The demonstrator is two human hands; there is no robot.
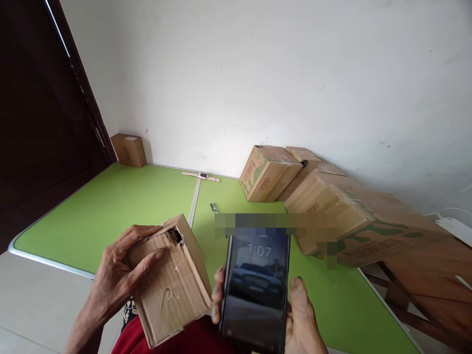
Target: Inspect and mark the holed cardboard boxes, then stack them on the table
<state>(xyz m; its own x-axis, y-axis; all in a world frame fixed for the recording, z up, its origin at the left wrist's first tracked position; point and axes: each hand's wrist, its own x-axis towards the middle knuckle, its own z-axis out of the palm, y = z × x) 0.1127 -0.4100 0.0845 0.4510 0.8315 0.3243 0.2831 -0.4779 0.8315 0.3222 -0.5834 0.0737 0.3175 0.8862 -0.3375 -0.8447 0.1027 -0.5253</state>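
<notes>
My left hand (120, 268) grips a small, taped cardboard box (173, 285) with a torn top corner, held tilted above the near edge of the green table (110, 206). My right hand (300, 319) holds a black smartphone (256, 290) upright, its screen lit and showing 1:07 over a picture of a car. Fingers wrap the phone's left side and the thumb rests on its right edge. Box and phone sit side by side, almost touching.
Several larger cardboard boxes (269, 172) with green print lie along the white wall at the right. One small box (129, 150) stands in the far left corner. A patterned strip (201, 175) and a small dark object (214, 207) lie on the table. A dark door is at left.
</notes>
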